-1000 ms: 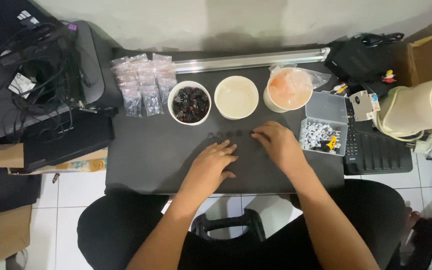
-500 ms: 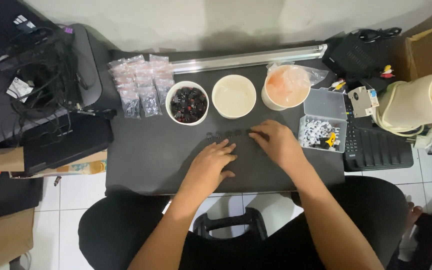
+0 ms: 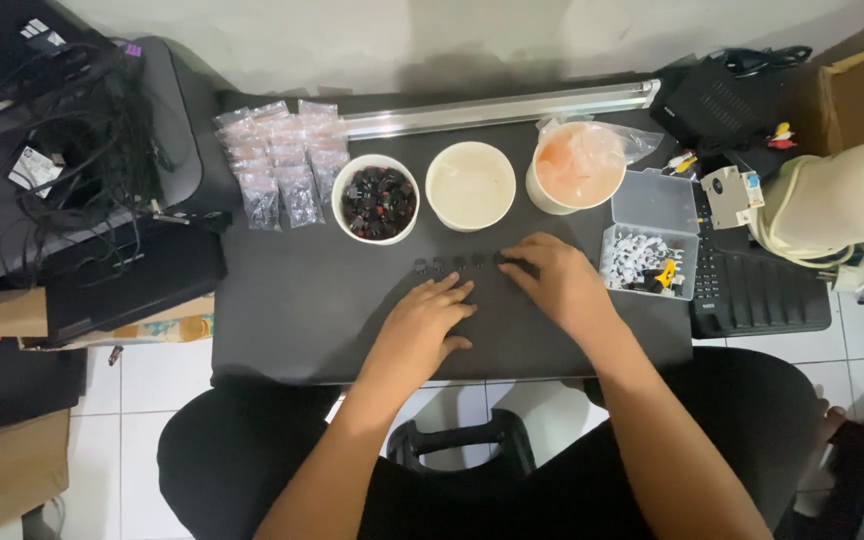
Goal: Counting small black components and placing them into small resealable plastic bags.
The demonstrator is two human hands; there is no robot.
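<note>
A row of small dark pieces [image 3: 452, 263] lies on the dark surface [image 3: 292, 320], at 12 o'clock from both hands. The right hand [image 3: 560, 285] has edged slightly left since a second ago, fingers together on the row's right end; whether it pinches a piece I cannot tell. The left hand [image 3: 424, 325] rests flat, fingers spread, holding nothing. At 11 o'clock stands a bowl of dark pieces [image 3: 377, 198]; at 3 o'clock, a clear compartment box [image 3: 652, 200].

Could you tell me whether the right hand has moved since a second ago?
Hardly. The right hand still rests on the dark mat, just left of the clear parts box and below the orange-filled cup, fingertips at the row of small dark pieces.
</note>
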